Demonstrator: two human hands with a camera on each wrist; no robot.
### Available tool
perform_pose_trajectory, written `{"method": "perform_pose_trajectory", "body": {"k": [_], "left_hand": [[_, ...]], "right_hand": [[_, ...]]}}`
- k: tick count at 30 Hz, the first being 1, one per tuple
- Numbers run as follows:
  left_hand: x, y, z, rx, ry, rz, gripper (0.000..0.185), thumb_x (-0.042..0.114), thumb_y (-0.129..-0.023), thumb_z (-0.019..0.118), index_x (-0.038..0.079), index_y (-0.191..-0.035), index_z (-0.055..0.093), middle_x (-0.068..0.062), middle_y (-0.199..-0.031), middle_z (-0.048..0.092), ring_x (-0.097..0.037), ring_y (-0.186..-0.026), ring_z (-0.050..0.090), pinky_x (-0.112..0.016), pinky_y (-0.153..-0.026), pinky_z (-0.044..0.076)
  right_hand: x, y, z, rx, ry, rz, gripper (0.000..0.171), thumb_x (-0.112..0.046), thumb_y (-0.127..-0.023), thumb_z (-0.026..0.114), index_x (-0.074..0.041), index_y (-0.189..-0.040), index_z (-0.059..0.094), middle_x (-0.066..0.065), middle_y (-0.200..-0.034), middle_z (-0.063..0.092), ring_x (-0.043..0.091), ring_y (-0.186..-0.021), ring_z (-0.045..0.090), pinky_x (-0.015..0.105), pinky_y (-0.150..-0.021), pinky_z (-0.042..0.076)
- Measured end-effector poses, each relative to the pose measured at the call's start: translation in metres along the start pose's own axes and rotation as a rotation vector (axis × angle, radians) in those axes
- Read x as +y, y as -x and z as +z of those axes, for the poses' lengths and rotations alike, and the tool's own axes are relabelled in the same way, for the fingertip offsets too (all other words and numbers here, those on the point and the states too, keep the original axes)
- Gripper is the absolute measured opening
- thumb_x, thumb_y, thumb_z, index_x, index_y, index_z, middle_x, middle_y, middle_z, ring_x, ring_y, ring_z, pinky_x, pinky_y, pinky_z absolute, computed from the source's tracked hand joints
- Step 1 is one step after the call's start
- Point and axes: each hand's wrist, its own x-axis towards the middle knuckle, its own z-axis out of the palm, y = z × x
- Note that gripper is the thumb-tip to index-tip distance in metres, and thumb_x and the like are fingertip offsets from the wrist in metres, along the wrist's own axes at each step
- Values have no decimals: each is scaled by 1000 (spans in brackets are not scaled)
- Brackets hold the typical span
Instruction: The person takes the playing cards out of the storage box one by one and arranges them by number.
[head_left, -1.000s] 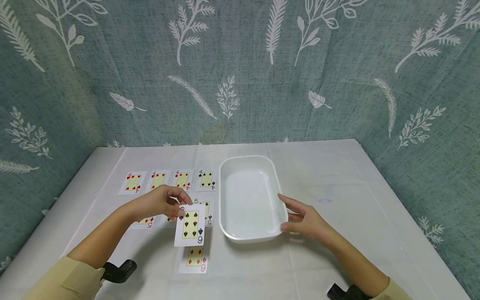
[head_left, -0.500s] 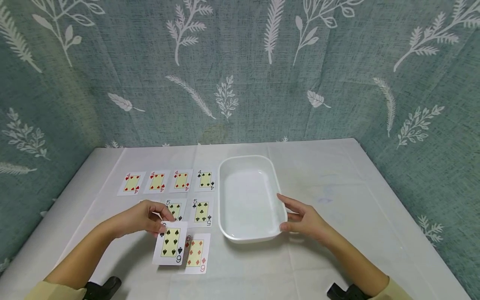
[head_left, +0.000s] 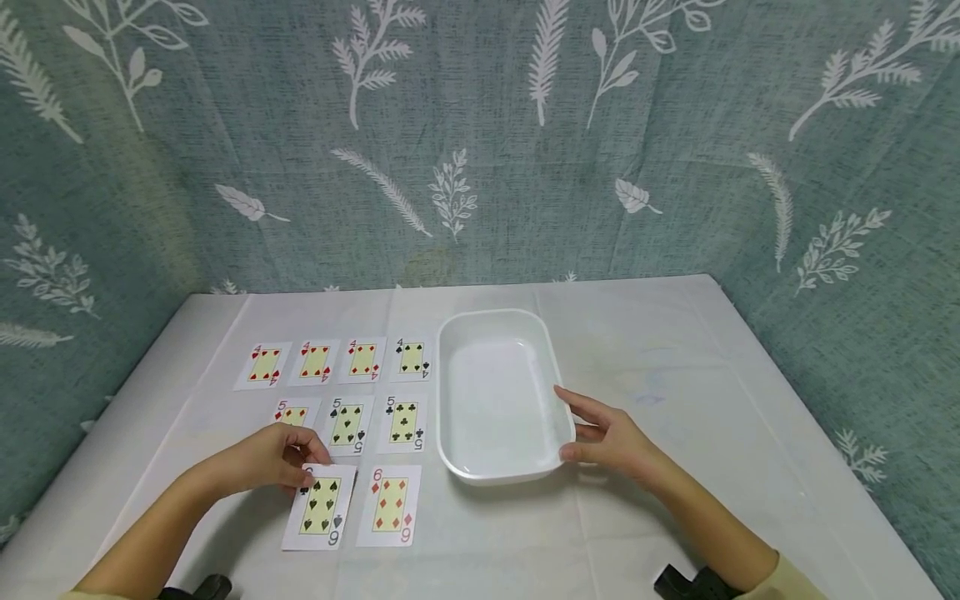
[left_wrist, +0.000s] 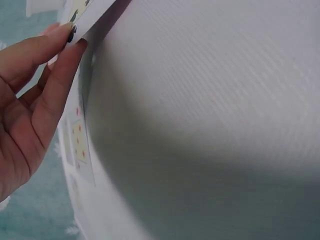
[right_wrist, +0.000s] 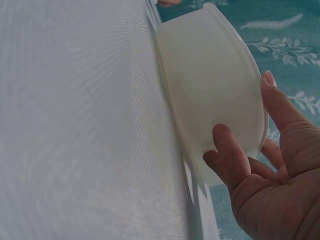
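Note:
My left hand (head_left: 266, 457) pinches the six of spades (head_left: 321, 507) at its top left edge, thumb on the face. That card lies low over the table, left of the six of diamonds (head_left: 388, 506). In the left wrist view the pinched card (left_wrist: 97, 17) is tilted, with a shadow below. My right hand (head_left: 611, 442) holds the near right corner of a white rectangular dish (head_left: 501, 477). In the right wrist view, one digit (right_wrist: 272, 92) of that hand reaches the rim while other fingers lie at the outer wall.
Several fours, such as the four of spades (head_left: 411, 359), form the back row. Below are the five of clubs (head_left: 402, 423), five of spades (head_left: 347, 424) and a red five (head_left: 294, 414), partly covered by the left hand. A patterned cloth (head_left: 480, 167) hangs behind the white table (head_left: 675, 358).
My left hand has carried the six of spades leftward and down, from over the six of diamonds to the spot beside it. My right hand and the dish have stayed put.

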Motion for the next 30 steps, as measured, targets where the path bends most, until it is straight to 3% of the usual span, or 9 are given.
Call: {"method": "perform_pose_trajectory", "body": {"k": [7,15,25,30], "left_hand": [[-4,-3,2,23,-34,-11,20,-3,-75,72,-2,-92,61,-10,-89,63,-15,-75,59,-25,-58,52],[-4,-6,4,74,-189,9,23,4,-72,77,4,-87,60,-3,-80,58,-12,-71,51,-21,-60,45],[-1,-5,8,85,-245,-12,24,5,-73,78,5,-88,60,-3,-80,58,-15,-73,51,-22,-61,44],[5,-3,12,142,-364,-18,25,6,-70,80,8,-85,60,-1,-80,53,-16,-74,47,-22,-62,41]], "right_hand": [[0,0,-1,-3,6,1,84,-8,-79,76,-6,-148,28,24,-150,28,33,-124,49,31,-82,54],[0,0,-1,-5,12,-2,84,-8,-79,76,-7,-148,28,25,-150,28,35,-125,48,32,-83,54],[-1,1,0,-4,8,6,84,-7,-79,76,-8,-149,29,21,-151,27,34,-126,47,32,-84,53],[-4,0,0,1,32,10,85,-9,-78,77,-9,-149,30,19,-152,26,36,-127,46,30,-84,53]]}}
